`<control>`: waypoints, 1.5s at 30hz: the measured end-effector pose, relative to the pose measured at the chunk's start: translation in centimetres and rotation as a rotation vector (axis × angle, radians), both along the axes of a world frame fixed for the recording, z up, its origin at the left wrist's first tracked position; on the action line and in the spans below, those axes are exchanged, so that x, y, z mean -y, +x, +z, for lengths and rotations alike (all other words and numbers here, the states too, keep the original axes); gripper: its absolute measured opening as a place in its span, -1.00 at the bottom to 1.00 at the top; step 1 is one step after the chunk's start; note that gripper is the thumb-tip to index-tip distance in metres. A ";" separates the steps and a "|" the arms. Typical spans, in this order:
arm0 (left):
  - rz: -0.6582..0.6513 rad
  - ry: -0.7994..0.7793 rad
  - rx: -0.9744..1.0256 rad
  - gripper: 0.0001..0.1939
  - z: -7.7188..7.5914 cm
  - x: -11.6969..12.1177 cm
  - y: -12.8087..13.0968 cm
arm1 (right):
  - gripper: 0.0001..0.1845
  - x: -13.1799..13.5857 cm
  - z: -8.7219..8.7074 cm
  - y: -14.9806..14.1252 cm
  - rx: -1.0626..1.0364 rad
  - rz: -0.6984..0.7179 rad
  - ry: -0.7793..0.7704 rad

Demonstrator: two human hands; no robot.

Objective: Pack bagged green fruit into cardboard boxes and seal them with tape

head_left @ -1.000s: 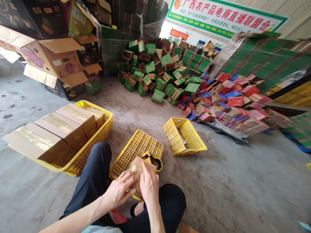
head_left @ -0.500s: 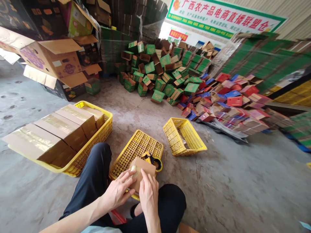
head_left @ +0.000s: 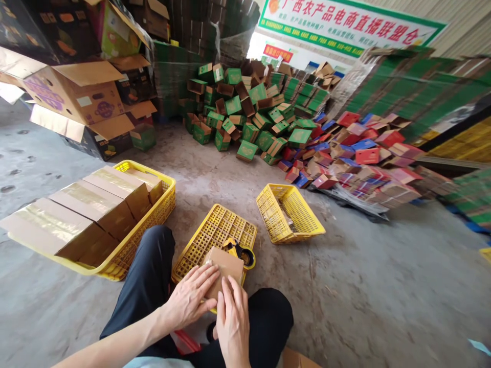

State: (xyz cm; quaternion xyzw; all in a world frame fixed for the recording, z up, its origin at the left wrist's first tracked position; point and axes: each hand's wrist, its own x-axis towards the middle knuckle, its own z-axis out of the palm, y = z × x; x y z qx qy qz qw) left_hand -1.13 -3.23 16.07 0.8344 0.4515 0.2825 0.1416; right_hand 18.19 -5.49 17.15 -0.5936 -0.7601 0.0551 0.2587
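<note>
A small brown cardboard box (head_left: 226, 261) rests on an upturned yellow plastic crate (head_left: 215, 230) between my knees. My left hand (head_left: 197, 291) lies flat over the left side of the box top, fingers stretched out, covering the place where clear tape showed. My right hand (head_left: 233, 312) touches the near right part of the box with its fingers extended. Just behind the box, a yellow and black tape dispenser (head_left: 242, 252) sits on the crate. The near face of the box is mostly hidden by my hands.
To the left, a yellow basket (head_left: 153, 220) holds several taped cardboard boxes (head_left: 95, 199). Another yellow basket (head_left: 303, 214) stands ahead to the right. Piles of green cartons (head_left: 249, 133) and red and blue cartons (head_left: 364, 153) lie farther back, with large open cartons (head_left: 84, 97) at left.
My left hand has slid up and right across the box top, over the taped part. My right fingers have drawn back slightly toward the near edge.
</note>
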 end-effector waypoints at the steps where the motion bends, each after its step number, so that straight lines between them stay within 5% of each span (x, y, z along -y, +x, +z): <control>1: 0.010 0.000 -0.007 -0.24 0.1 -0.2 -0.1 | -0.52 0.4 -0.3 0.2 0.005 -0.005 0.004; 9: 0.078 0.017 -0.062 -0.27 0.5 -1.1 0.3 | -0.48 2.7 -1.4 0.9 0.006 -0.002 0.061; 19: -0.110 -0.019 -0.020 -0.34 0.7 1.7 0.8 | -0.44 3.0 -1.2 0.8 0.031 -0.013 0.062; 26: 0.035 0.006 0.040 -0.40 -0.5 0.8 -1.0 | -0.46 3.0 -1.8 1.3 0.027 0.009 0.121; 37: -0.117 0.078 0.008 -0.45 0.1 0.8 0.7 | -0.45 -0.7 0.6 -2.8 0.067 -0.127 0.018; 45: -0.105 0.077 -0.015 -0.43 -0.4 1.3 -0.6 | -0.39 1.1 -1.7 -2.6 0.031 -0.078 0.052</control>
